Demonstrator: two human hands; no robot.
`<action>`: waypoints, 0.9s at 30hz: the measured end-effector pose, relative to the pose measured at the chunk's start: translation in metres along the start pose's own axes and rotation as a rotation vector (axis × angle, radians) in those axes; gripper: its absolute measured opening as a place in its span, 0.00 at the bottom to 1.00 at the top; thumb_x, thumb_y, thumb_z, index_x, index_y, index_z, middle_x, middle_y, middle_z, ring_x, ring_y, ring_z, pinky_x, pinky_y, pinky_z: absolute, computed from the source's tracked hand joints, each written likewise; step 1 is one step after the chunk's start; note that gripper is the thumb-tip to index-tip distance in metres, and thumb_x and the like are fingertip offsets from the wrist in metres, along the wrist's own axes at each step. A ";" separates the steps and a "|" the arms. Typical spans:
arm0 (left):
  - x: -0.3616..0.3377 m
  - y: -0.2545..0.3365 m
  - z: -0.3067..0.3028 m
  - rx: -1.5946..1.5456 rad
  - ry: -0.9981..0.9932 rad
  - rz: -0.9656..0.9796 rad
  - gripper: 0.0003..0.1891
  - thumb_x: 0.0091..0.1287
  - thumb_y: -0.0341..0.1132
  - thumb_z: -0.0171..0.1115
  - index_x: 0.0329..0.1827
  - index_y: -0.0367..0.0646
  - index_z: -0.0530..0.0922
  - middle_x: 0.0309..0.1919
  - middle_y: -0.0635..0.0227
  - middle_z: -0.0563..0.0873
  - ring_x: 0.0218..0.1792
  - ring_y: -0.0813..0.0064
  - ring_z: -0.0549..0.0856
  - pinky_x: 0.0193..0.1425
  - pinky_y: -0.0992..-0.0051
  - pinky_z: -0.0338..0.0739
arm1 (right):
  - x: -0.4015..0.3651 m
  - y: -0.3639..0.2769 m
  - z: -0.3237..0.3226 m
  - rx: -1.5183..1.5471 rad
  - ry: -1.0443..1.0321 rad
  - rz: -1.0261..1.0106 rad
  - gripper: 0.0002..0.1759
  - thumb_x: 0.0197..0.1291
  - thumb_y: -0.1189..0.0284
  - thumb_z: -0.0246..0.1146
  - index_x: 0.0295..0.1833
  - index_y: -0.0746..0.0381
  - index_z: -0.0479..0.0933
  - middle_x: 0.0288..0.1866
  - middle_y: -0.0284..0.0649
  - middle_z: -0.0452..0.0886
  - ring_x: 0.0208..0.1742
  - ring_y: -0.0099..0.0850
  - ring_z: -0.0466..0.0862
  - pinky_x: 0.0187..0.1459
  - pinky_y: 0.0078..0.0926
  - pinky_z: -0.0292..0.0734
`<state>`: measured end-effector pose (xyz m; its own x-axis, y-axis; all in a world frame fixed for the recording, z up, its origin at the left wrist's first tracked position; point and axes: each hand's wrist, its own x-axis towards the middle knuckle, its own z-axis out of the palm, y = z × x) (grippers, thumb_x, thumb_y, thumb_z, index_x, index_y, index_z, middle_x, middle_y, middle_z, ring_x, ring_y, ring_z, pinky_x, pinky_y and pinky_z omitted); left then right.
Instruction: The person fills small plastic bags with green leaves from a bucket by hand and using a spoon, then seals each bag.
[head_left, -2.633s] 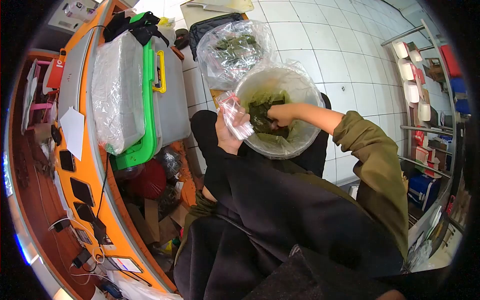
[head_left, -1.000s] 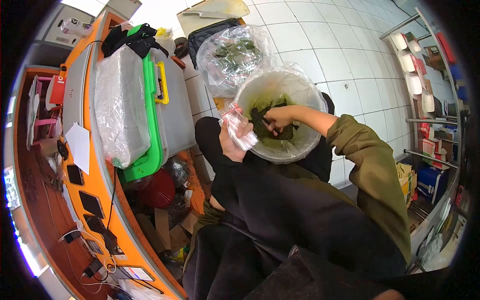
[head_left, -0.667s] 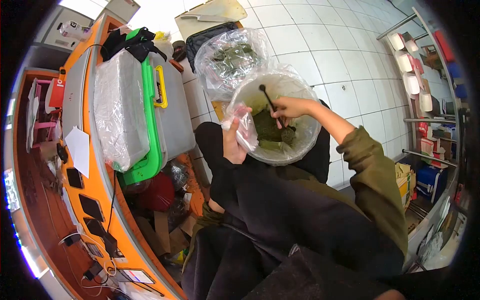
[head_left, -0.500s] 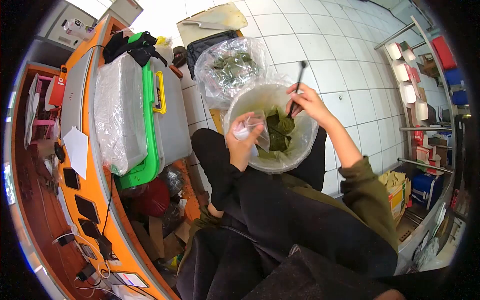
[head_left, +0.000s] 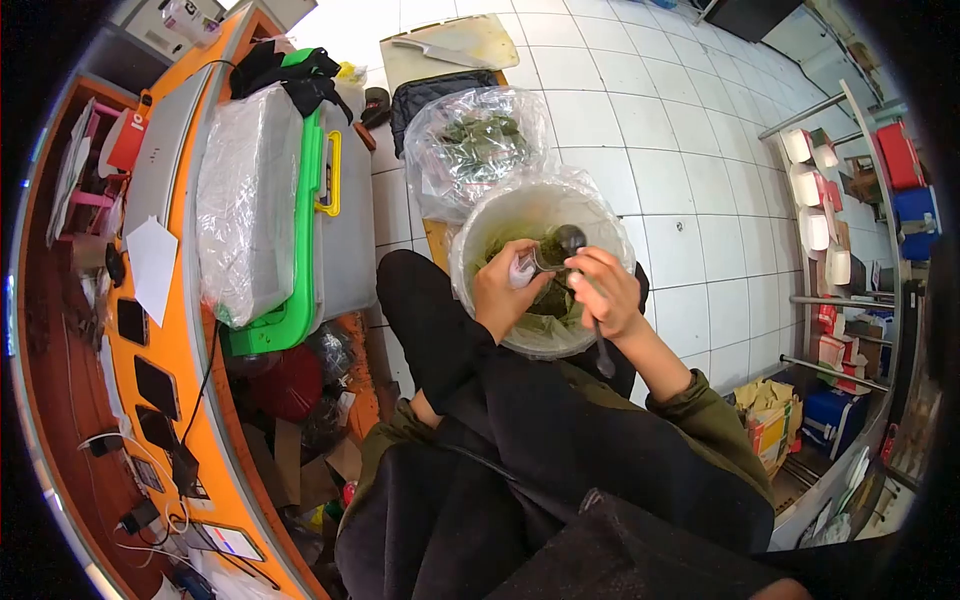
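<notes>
- The person's left hand [head_left: 507,290] gripped a small clear bag [head_left: 548,263] over the bucket, its fingers drawn narrow around the plastic.
- The right hand [head_left: 612,295], at the left hand's three o'clock, held a dark spoon [head_left: 570,239] in pinched fingers. The spoon's round head was near the bag's mouth, and its other end pointed toward six o'clock.
- Beneath both hands sat the bucket [head_left: 610,225], lined with clear plastic and framed by two black-clad knees. Green material [head_left: 545,300] lay inside; its exact texture could not be told.
- At the bucket's eleven o'clock rested a large clear bag [head_left: 480,150] with more green contents, just beside the rim.
- Beyond it, also toward eleven, a knife [head_left: 436,51] lay on a cutting board [head_left: 493,42], near a black quilted item [head_left: 440,88].
- At nine o'clock, a plastic-wrapped bundle [head_left: 245,210] stood by a green-edged bin [head_left: 345,240], next to an orange desk [head_left: 217,440] bearing phones [head_left: 157,387].
- At three o'clock, across white floor tiles [head_left: 683,240], a metal rack [head_left: 842,301] held boxes.
</notes>
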<state>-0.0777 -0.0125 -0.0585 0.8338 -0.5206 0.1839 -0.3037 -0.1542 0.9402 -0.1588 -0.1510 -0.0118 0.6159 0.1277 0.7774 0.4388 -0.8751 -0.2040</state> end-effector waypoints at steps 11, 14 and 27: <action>-0.002 -0.001 -0.001 0.059 0.092 -0.009 0.18 0.45 0.27 0.71 0.40 0.40 0.74 0.33 0.64 0.82 0.35 0.75 0.82 0.39 0.77 0.74 | -0.012 0.000 -0.003 0.070 -0.251 0.433 0.24 0.41 0.84 0.57 0.47 0.54 0.75 0.57 0.44 0.66 0.62 0.47 0.61 0.60 0.44 0.58; -0.003 0.001 0.000 0.072 0.112 0.032 0.19 0.45 0.28 0.71 0.40 0.41 0.73 0.32 0.64 0.81 0.33 0.72 0.82 0.38 0.77 0.74 | -0.005 -0.011 0.009 0.039 -0.137 0.440 0.15 0.44 0.80 0.60 0.40 0.55 0.78 0.57 0.42 0.67 0.63 0.47 0.60 0.60 0.44 0.56; 0.006 0.000 -0.007 -0.109 0.038 0.011 0.33 0.46 0.27 0.70 0.58 0.39 0.68 0.52 0.60 0.76 0.52 0.70 0.76 0.55 0.75 0.69 | 0.011 0.008 0.011 -0.126 -0.185 0.336 0.06 0.40 0.77 0.61 0.28 0.56 0.77 0.44 0.34 0.72 0.52 0.36 0.70 0.56 0.44 0.53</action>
<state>-0.0699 -0.0095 -0.0551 0.8480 -0.4893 0.2035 -0.2630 -0.0552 0.9632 -0.1417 -0.1515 -0.0111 0.8236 -0.1036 0.5576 0.1163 -0.9315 -0.3448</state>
